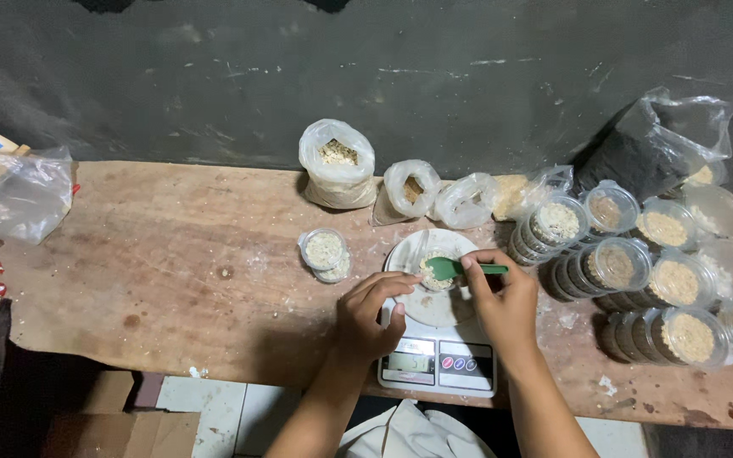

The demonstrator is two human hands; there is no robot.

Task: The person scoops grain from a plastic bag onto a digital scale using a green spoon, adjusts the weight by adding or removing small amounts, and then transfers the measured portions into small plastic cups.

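A small white kitchen scale [439, 365] stands at the near edge of a worn wooden table [171, 254]. On it sits a white plate [434, 305] carrying a small clear cup of pale grain [433, 276]. My right hand [502, 305] holds a green spoon [456, 269] over that cup. My left hand [371, 318] rests at the plate's left edge, fingers curled towards the cup.
Two filled clear cups [326, 252] lie left of the scale. Several plastic bags of grain [338, 163] stand along the back. Rows of stacked filled cups [638, 271] crowd the right side. An empty plastic bag [23, 199] lies far left.
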